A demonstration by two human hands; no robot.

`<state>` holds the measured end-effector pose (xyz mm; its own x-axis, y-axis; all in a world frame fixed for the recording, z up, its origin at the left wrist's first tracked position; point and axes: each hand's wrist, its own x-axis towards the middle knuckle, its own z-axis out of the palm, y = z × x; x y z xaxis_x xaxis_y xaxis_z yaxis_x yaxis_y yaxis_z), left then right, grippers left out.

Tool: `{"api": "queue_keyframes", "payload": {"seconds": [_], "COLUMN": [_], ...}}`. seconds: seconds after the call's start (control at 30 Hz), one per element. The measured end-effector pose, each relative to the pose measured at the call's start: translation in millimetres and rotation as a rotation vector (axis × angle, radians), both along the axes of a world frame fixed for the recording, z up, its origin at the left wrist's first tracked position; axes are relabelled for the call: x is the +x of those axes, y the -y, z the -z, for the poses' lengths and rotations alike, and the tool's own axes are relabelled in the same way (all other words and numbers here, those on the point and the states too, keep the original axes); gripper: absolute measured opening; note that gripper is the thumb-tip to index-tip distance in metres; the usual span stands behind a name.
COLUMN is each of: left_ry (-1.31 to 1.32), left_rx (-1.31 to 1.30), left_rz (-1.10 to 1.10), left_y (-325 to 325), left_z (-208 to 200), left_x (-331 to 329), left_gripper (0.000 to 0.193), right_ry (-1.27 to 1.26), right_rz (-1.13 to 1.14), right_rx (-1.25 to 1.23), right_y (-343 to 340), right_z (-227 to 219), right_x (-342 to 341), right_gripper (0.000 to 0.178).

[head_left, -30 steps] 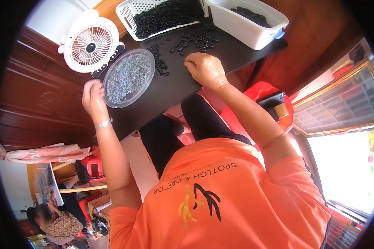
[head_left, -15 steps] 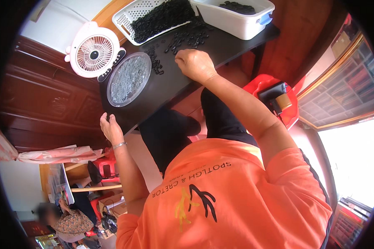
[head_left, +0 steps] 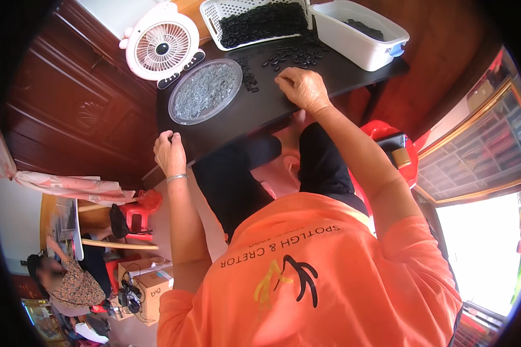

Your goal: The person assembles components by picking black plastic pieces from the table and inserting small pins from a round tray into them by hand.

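Observation:
My left hand [head_left: 171,155] is at the left front corner of the black table [head_left: 260,107], fingers curled together; a small dark spot shows at the fingertips, too small to name. My right hand [head_left: 303,91] rests low over the table, its fingers bent inward and their tips mostly hidden, so what they hold cannot be made out. Just beyond it lie loose small black pieces [head_left: 292,55]. A round clear tub [head_left: 176,110] full of small shiny metal-looking pieces [head_left: 205,89] stands between my hands. A short line of black pieces [head_left: 249,81] runs beside the tub.
Behind are a white perforated basket [head_left: 212,23] heaped with black pieces and a white bin [head_left: 359,49] with a blue latch. A pink-and-white fan [head_left: 162,49] stands at the far left. A red stool [head_left: 410,168] holds a black object. Another person [head_left: 75,283] sits lower left.
The whole view has shifted, moving the table rightward in the picture. My left hand's fingers, apart before, are now curled together. My right hand stays beside the loose black pieces.

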<state>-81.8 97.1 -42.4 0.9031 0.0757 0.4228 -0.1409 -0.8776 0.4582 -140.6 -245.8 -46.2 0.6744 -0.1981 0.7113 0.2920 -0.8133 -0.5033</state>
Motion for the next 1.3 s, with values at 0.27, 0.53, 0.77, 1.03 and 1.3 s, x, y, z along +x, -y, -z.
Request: {"api": "queue_keyframes", "payload": {"seconds": [0.27, 0.53, 0.77, 1.03, 1.3], "left_ry": [-0.026, 0.022, 0.017, 0.073, 0.07], "left_rx": [0.021, 0.032, 0.027, -0.029, -0.024], "left_rz": [-0.004, 0.028, 0.042, 0.062, 0.086], "left_y": [5.5, 3.9, 4.6, -0.3, 0.2], "left_z": [-0.4, -1.5, -3.0, -1.7, -0.4], "left_x": [1.5, -1.7, -3.8, -1.7, -0.8], "left_gripper": [0.032, 0.027, 0.024, 0.024, 0.024], "right_ry": [0.106, -0.236, -0.462, -0.674, -0.929], "right_rz": [-0.071, -0.397, -0.142, -0.282, -0.305], "right_rx": [-0.039, -0.302, -0.398, -0.442, -0.471], "right_y": [-0.6, -50.1, -60.0, -60.9, -56.5], "right_z": [1.0, 98.5, 107.5, 116.2, 129.1], "right_x": [-7.7, -43.8, 13.0, 3.9, -6.6], "right_gripper": [0.016, 0.017, 0.028, 0.033, 0.038]}}
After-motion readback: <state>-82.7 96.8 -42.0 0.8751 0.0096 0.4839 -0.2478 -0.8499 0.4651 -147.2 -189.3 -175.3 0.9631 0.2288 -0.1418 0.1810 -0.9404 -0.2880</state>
